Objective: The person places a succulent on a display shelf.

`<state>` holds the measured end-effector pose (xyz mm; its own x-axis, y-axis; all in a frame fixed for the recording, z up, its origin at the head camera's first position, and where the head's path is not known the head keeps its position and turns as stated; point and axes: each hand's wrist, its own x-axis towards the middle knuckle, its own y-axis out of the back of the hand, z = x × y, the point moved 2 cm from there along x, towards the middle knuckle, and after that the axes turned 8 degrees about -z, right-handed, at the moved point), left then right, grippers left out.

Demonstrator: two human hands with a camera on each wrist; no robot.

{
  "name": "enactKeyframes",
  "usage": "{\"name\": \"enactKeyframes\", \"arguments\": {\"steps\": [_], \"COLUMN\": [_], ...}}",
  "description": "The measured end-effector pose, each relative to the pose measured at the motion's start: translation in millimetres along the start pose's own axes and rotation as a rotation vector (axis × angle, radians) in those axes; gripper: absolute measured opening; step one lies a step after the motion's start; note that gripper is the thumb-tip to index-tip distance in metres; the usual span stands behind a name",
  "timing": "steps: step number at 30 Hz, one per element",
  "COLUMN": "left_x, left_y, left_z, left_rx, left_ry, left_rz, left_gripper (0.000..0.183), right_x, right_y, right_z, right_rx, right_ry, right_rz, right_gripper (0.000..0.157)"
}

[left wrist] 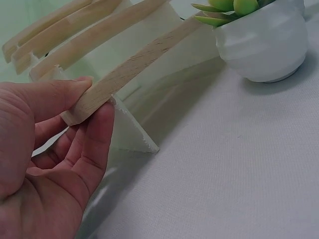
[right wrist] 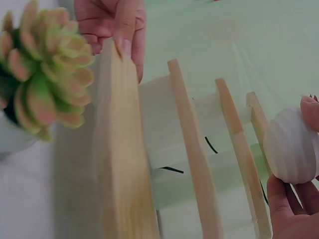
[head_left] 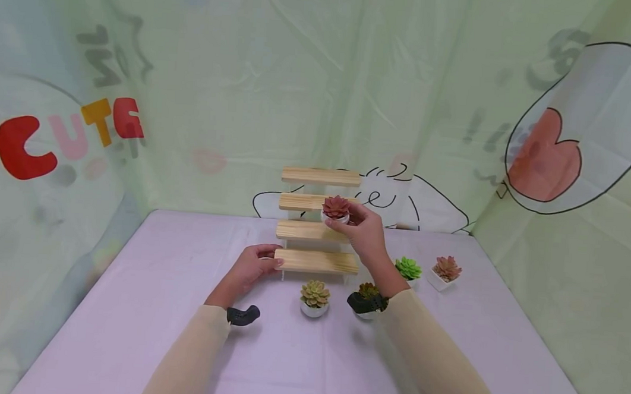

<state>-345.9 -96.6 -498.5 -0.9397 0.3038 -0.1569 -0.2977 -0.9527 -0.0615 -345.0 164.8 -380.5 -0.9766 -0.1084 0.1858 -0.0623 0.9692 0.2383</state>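
A tiered wooden shelf [head_left: 317,261] with pale boards on whitish translucent side panels stands at the back of the table. My left hand [head_left: 248,269] pinches the left end of its lowest board, thumb on top and fingers beneath, as the left wrist view shows. In my right hand [head_left: 368,238] is a red potted succulent [head_left: 336,206], held in front of the upper boards near their right end. Its ribbed white pot [right wrist: 291,147] sits between thumb and fingers in the right wrist view. Whether the pot touches a board I cannot tell.
A yellow-green succulent [head_left: 314,297] in a white pot stands before the shelf. Right of it, a darker succulent [head_left: 368,290] is partly hidden by my right wrist strap. Farther right are a bright green succulent [head_left: 408,268] and a pinkish one [head_left: 447,269]. Printed curtains [head_left: 245,98] surround the table.
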Motion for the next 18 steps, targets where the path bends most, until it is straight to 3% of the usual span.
{"name": "enactKeyframes", "arguments": {"steps": [10,18], "left_x": [0.0,1.3], "left_y": [1.9,2.6], "left_z": [-0.4,-2.3], "left_rx": [-0.027,-0.025], "left_ry": [0.015,-0.006], "left_rz": [-0.006,-0.014], "left_gripper": [0.045,0.045], "right_x": [33.8,61.4], "right_y": [-22.2,-33.6], "right_z": [-15.2,-31.0], "right_rx": [-0.001,-0.072], "right_ry": [0.017,0.003], "right_rz": [-0.030,-0.019], "right_gripper": [0.065,0.066]}}
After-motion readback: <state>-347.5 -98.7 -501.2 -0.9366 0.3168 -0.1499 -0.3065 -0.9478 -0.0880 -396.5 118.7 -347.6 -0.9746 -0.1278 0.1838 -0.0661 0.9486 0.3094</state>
